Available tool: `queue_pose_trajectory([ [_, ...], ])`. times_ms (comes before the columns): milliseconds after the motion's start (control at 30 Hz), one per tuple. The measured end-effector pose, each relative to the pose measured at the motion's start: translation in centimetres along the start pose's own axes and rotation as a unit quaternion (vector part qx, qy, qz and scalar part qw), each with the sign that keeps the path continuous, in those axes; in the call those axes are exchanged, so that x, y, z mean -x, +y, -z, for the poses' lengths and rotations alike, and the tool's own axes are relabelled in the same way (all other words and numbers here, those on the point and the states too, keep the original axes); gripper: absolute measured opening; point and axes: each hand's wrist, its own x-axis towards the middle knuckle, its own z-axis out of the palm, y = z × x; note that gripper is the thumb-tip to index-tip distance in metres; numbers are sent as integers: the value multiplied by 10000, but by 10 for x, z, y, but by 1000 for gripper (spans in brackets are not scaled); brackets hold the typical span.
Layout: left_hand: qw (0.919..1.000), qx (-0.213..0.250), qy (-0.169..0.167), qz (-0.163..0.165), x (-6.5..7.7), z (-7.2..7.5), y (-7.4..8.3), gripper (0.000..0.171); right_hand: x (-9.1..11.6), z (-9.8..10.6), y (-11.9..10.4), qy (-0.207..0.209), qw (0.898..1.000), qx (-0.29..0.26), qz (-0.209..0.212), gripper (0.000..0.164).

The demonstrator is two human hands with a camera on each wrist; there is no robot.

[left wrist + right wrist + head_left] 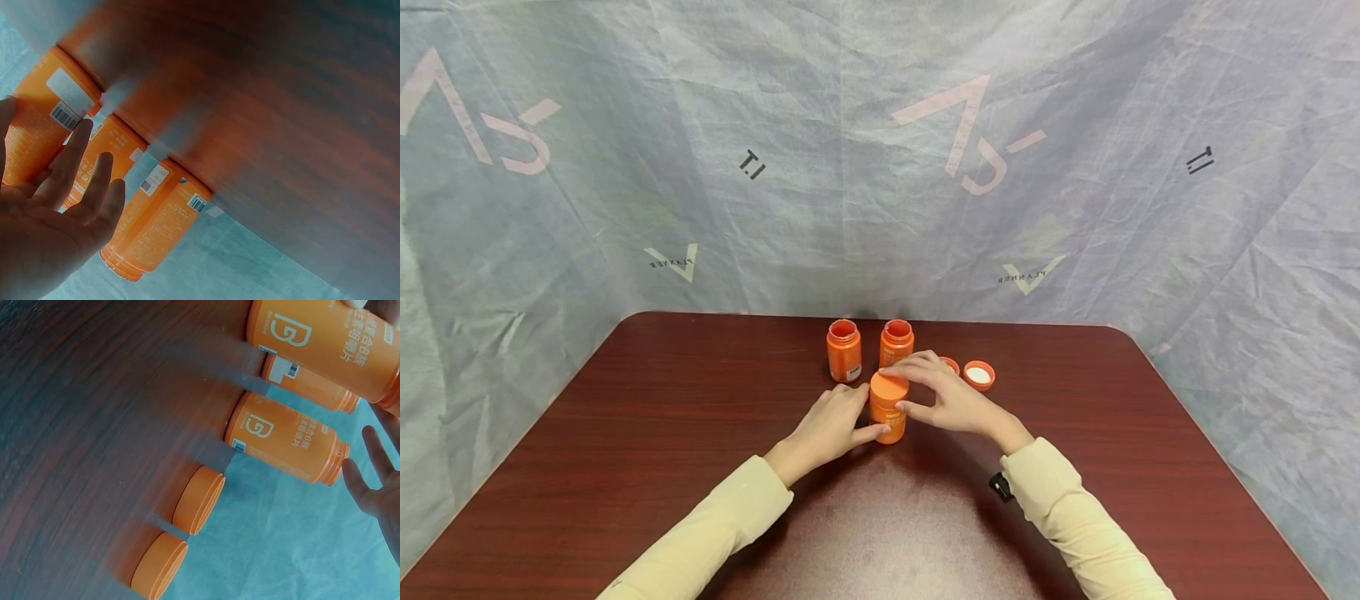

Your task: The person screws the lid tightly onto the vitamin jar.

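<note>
An orange bottle (887,429) with an orange lid (889,387) on it stands upright near the table's middle. My left hand (826,427) holds its body from the left, thumb across the front. From the right, my right hand (953,402) grips the lid, its thumb at the near side and fingers over the far side. In the left wrist view, the other fingers spread beside the bottle (47,106). Pale lettering shows on the bottle (312,340) in the right wrist view, where several fingers stretch out below the lid.
Two lidless orange bottles, one on the left (844,357) and one on the right (895,340), stand behind the held bottle. Two loose lids lie white inside up, one (979,376) farther right, the other (952,365) partly behind my right hand. Grey cloth (842,167) hangs behind the dark red table (662,417).
</note>
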Motion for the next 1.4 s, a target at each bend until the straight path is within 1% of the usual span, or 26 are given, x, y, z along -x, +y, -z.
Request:
queue_pose_trajectory([
  [233, 10000, 14, -15, 16, 0, 0, 0, 54, 0, -2, 1, 202, 9996, -39, -209, 49],
  [400, 10000, 22, -15, 19, 0, -1, 0, 53, 0, -2, 2, 226, 9988, -64, -430, 55],
  [567, 10000, 36, -27, 20, 0, 0, 0, 53, 0, 2, 1, 119, 9986, -33, -508, 55],
  [800, 10000, 40, 5, 8, 1, 0, 0, 52, -1, 6, 2, -178, 9978, 1, -644, 55],
  [967, 10000, 55, 9, 4, 1, 0, 0, 53, -1, 6, 2, -181, 9978, 34, -630, 53],
  [1067, 10000, 72, 11, 10, 1, 0, 0, 53, 0, 4, 1, -96, 9979, 86, -632, 51],
  [1200, 10000, 77, -14, 50, 1, 0, 1, 53, 0, 1, 0, 144, 9971, 211, -723, 48],
  [1300, 9999, 72, -27, 68, 1, 0, 0, 51, 0, -2, -3, 399, 9957, 383, -746, 48],
  [1400, 10000, 54, 12, 33, 1, 0, 1, 48, 0, -6, -6, 614, 9930, 666, -756, 48],
])
